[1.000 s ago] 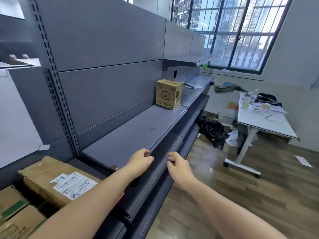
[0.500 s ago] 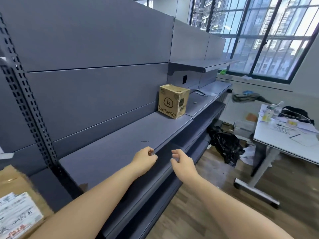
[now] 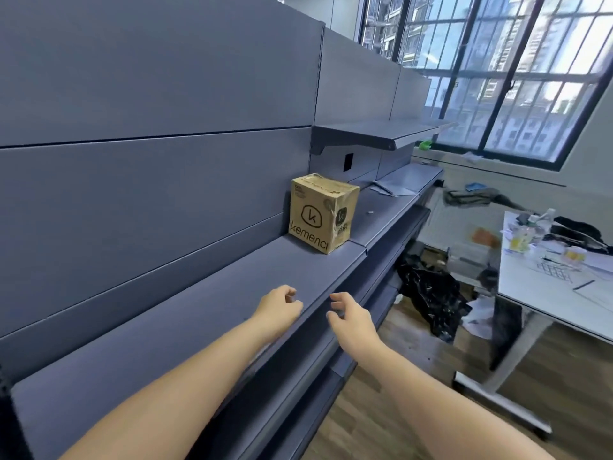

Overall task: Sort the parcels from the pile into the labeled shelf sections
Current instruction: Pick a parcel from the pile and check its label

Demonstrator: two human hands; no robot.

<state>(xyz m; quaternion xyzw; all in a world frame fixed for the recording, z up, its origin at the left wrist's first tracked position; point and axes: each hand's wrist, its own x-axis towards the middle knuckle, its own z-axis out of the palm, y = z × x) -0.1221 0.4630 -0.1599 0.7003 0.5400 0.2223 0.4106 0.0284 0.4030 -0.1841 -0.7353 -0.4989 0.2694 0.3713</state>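
Note:
A small brown cardboard box (image 3: 323, 212) printed with a "k" logo stands upright on the grey metal shelf (image 3: 199, 313), near the joint between two shelf sections. My left hand (image 3: 278, 308) hovers over the shelf's front edge, fingers loosely curled, holding nothing. My right hand (image 3: 351, 318) is beside it, just off the shelf edge, fingers apart and curved, also holding nothing. Both hands are well short of the box.
A higher shelf (image 3: 381, 134) juts out beyond the box. Lower shelves (image 3: 391, 257) run below. A black bag (image 3: 428, 293) lies on the wooden floor. A white table (image 3: 550, 287) with clutter stands at the right, under barred windows (image 3: 497, 71).
The view has swung right and forward along the shelf; the cardboard parcels at lower left have left the frame. The box looks nearer. Both hands stay held out, fingers slightly more apart.

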